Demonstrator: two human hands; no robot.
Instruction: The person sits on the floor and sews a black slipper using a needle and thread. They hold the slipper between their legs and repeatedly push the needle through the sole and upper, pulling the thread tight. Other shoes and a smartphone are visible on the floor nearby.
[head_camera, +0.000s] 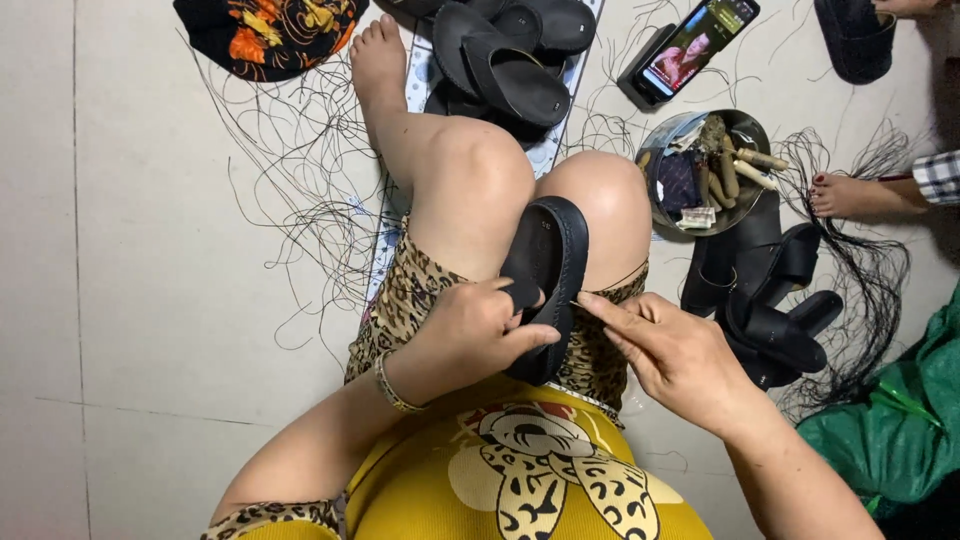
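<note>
A black sandal sole (548, 262) stands on edge between my knees, resting against my lap. My left hand (478, 325) grips its lower part, thumb pressed on the rim and fingers over a black strap piece. My right hand (672, 357) reaches in from the right, its fingertips pinched at the sole's edge next to my left thumb. Whether it holds a needle or thread there is too small to tell.
Black sandals are piled beyond my knees (515, 55) and to my right (770, 300). A metal bowl (745, 128) holds tools and scraps. A phone (690, 45) leans on a stand. Loose black threads (290, 170) cover the floor. Another person's foot (850, 193) is at right; green bag (900, 420).
</note>
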